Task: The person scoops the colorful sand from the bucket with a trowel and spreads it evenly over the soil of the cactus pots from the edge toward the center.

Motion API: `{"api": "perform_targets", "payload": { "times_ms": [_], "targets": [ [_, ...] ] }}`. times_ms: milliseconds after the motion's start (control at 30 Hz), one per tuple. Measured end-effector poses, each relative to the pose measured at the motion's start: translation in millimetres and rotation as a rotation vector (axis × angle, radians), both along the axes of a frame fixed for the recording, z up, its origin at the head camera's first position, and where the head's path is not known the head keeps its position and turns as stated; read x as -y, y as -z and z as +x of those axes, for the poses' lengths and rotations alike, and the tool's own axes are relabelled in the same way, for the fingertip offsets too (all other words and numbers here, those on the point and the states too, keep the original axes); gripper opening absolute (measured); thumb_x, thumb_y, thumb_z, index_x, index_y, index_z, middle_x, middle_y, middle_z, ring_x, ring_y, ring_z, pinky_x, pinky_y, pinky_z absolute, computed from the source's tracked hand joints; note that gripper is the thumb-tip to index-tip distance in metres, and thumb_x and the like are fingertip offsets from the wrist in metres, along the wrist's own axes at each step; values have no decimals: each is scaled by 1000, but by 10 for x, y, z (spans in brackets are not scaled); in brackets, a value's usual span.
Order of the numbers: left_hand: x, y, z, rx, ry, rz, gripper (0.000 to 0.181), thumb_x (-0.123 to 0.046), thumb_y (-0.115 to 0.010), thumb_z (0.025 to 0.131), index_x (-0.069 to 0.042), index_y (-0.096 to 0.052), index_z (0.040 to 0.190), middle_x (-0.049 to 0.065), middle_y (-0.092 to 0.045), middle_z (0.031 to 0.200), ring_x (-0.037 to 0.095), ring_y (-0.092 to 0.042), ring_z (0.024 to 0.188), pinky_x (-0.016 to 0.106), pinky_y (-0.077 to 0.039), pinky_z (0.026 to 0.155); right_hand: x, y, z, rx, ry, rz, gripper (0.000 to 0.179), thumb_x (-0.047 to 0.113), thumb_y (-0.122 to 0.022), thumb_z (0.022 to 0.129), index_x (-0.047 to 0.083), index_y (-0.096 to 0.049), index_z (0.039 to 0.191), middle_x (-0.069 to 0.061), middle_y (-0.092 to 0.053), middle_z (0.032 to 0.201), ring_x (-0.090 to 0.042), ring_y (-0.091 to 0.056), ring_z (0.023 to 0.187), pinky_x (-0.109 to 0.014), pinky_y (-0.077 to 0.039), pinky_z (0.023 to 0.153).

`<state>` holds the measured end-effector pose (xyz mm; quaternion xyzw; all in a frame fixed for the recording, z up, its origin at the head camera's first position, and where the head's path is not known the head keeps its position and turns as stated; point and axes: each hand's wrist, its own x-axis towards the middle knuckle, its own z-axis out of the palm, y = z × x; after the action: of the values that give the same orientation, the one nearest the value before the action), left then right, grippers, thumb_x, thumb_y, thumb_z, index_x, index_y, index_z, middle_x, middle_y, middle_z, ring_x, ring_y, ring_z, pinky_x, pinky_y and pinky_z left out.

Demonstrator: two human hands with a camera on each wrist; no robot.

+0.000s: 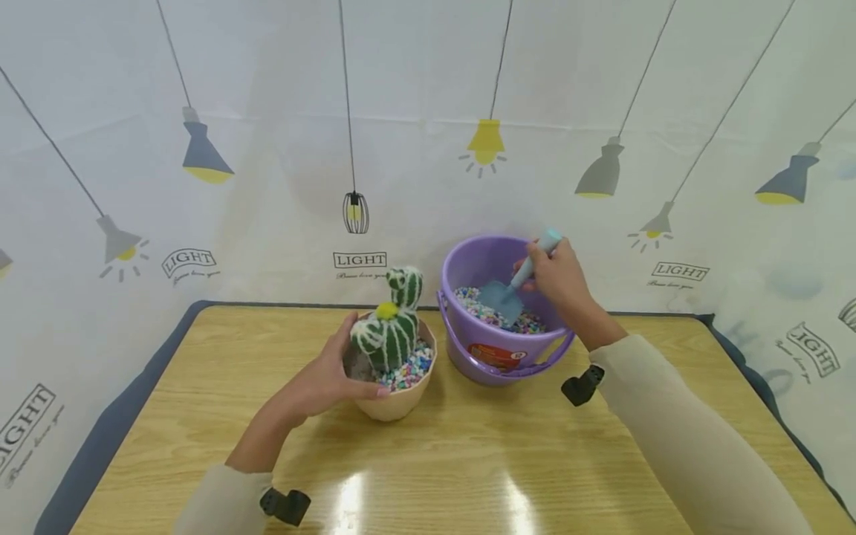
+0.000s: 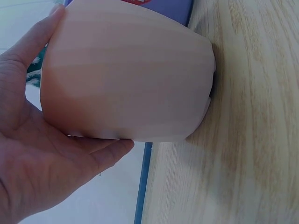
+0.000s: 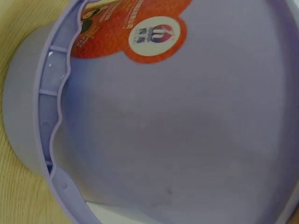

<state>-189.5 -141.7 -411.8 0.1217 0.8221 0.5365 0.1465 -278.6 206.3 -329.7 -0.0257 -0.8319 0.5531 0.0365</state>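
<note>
In the head view, a person's left hand (image 1: 326, 377) grips a pale peach flower pot (image 1: 396, 406) by its left side, with the thumb across the front rim. The pot holds a green knitted cactus (image 1: 396, 343) with white stripes and a yellow tuft, and multicoloured pebbles (image 1: 411, 373) beside it. At the right, the right hand (image 1: 563, 273) holds a light blue toy shovel (image 1: 501, 300) by its handle. The shovel's blade lies against more pebbles (image 1: 471, 299) inside a purple bucket (image 1: 460, 351). The right wrist view shows only the bucket's outside, without hand or shovel.
The bucket's handle (image 1: 535, 368) hangs down along its front. Both containers stand near the back of a wooden table (image 1: 401, 468). Right behind and at the sides rises a white cloth (image 1: 414, 67) printed with lamps.
</note>
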Motion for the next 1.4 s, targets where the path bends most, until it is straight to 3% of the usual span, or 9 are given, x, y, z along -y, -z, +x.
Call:
{"api": "perform_targets", "payload": {
  "times_ms": [167,333,533,700,967,1167,1400],
  "targets": [
    [1,-6,13,11,-2,-20,126,-38,-86,71,-24,4,157,19,-8,160,41,-15,145,62,-16,115,-22,0,0,5,30,-41,38,27,-37,106,-2,-35,130,-19,-61,105,-9,-67,76,-27,-59,68],
    [2,-14,15,19,-1,-21,126,-38,-86,71,-26,5,157,19,-7,159,42,-15,144,62,-15,115,-31,-8,-4,16,37,-69,39,27,-39,105,-3,-37,129,-16,-65,98,-12,-68,73,-26,-59,66],
    [4,-8,23,38,-4,-27,127,-37,-87,70,-25,5,157,21,-6,159,43,-17,143,62,-17,115,-55,-16,29,63,52,-163,26,28,-40,105,4,-42,115,-5,-68,85,-13,-69,71,-27,-59,63],
    [0,-6,20,45,-5,-47,127,-39,-86,70,-26,6,157,21,-4,159,43,-14,144,62,-15,115,-85,-16,70,77,-14,-252,20,29,-41,105,9,-43,105,-1,-70,77,-15,-71,68,-28,-59,59],
    [-5,-18,27,45,-9,-61,128,-40,-86,70,-25,6,157,21,-5,159,43,-14,144,62,-16,115,-80,-31,62,96,-54,-380,37,45,-38,103,8,-42,106,-7,-72,76,-22,-73,69,-33,-59,58],
    [-14,-58,43,42,-41,-117,128,-43,-87,68,-25,3,157,22,-6,156,46,-17,141,63,-20,113,-60,-39,37,77,-28,-379,26,37,-38,104,12,-34,108,-8,-70,74,-23,-72,66,-36,-59,57],
    [-17,-113,59,26,-42,-168,131,-44,-86,68,-17,5,157,25,-8,154,50,-22,139,62,-24,112,-91,-30,5,92,19,-379,30,37,-35,105,9,-33,113,-6,-70,73,-21,-72,63,-34,-59,58]
  ]
}}
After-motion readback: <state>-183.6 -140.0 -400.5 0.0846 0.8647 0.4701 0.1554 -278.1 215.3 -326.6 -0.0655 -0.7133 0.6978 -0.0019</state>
